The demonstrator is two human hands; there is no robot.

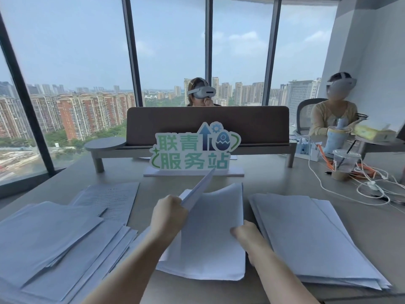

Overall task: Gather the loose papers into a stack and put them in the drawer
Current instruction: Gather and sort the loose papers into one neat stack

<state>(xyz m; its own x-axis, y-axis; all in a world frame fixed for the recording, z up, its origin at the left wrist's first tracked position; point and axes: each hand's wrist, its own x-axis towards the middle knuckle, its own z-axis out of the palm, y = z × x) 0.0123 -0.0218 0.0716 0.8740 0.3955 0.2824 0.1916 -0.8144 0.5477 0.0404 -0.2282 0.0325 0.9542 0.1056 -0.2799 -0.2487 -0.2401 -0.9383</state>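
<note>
White papers lie in several piles on the grey desk (274,183). My left hand (168,212) is shut on a thin sheaf of sheets (200,188), lifted edge-on and tilted up to the right above the middle stack (212,238). My right hand (246,232) rests on that stack's right edge, fingers curled against the paper. A thicker stack (311,238) lies to the right. Overlapping loose sheets (50,238) spread over the left, with a printed page (109,196) behind them. No drawer is in view.
A green and white sign (192,154) stands behind the papers, before a brown divider on a shelf (208,126). At right sit an iced drink cup (344,164), white and orange cables (372,183) and a tissue box (372,130). Two people in headsets sit beyond.
</note>
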